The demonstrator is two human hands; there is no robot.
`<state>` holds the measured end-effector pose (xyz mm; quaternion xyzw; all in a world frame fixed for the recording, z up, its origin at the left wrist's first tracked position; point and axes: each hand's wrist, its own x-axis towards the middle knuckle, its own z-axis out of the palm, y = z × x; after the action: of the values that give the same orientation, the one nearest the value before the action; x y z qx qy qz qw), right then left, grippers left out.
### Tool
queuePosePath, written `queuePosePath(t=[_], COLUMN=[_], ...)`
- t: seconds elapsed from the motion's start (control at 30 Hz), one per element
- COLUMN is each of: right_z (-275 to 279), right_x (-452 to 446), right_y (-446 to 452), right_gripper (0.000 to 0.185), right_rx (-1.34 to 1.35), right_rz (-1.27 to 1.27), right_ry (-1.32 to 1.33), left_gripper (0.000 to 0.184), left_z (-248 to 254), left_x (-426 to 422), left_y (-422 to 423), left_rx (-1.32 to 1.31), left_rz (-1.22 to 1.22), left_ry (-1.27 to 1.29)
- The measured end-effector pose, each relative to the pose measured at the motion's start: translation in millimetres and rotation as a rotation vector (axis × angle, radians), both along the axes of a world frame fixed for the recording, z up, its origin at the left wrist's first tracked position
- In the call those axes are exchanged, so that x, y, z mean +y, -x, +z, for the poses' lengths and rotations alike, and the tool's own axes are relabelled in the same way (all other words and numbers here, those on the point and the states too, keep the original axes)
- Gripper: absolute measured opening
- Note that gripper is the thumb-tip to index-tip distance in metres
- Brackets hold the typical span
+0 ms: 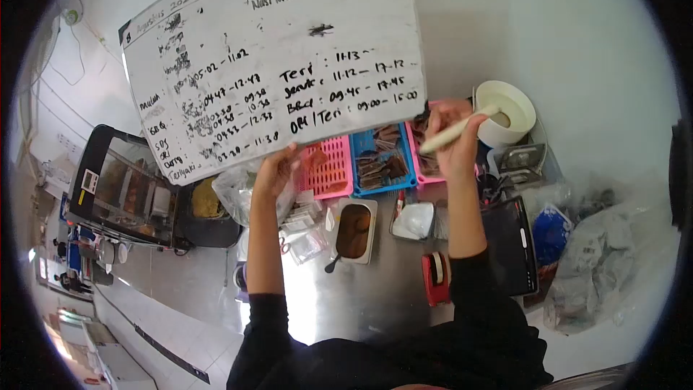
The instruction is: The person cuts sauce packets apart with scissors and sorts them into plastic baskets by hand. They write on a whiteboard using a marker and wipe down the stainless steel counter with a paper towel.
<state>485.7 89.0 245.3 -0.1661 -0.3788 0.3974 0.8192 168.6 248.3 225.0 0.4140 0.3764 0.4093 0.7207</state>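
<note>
A whiteboard (289,36) with handwritten black names and times fills the upper middle of the view, tilted. My left hand (276,171) grips its lower edge, with some fingers hidden behind it. Just off the board's lower right corner, my right hand (456,137) is closed around a thick, pale whiteboard marker (455,132). The marker slants, one end pointing down and left; its tip is apart from the board. Beneath the board are a pink basket (339,162) and a blue basket (382,189) holding dark flat packets. Another pink basket (431,179) is partly behind my right hand.
A steel counter (375,303) holds a metal pan of brown sauce (354,231), a red tape dispenser (436,279) and a dark tablet-like screen (505,245). A glass-fronted case (133,188) stands left. A white round container (523,105) and plastic bags (599,274) are right.
</note>
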Motion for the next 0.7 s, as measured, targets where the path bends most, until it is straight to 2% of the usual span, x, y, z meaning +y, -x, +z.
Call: queuePosePath(t=[0.03,0.07,0.17,0.2,0.4,0.6,0.7], right_z=[10,24,48,47,39,45,40], right_x=[21,46,84,97,121,121,122], right_y=[-11,-17,-29,-36,-54,-47,-52], right_gripper=[0.057,0.037,0.017,0.013,0.012,0.010,0.010], right_rx=[-0.142,-0.195,-0.420,-0.425,-0.357,-0.519,-0.556], right_rz=[-0.101,-0.134,-0.386,-0.385,-0.429,-0.563,-0.537], right_ry=[-0.007,-0.247,-0.253,-0.265,-0.247,-0.214,-0.243], left_gripper=[0.017,0.017,0.016,0.015,0.027,0.034,0.034], left_z=[-1,-2,10,11,23,8,-2], left_x=[1,2,-11,-13,-18,-6,1], left_y=[2,5,0,-2,-7,4,9], left_rx=[-0.013,-0.026,-0.006,0.009,0.002,-0.002,-0.022], left_rz=[-0.018,-0.041,-0.020,0.010,0.023,-0.021,-0.008], left_ry=[0.020,0.033,0.042,0.046,0.023,-0.001,-0.001])
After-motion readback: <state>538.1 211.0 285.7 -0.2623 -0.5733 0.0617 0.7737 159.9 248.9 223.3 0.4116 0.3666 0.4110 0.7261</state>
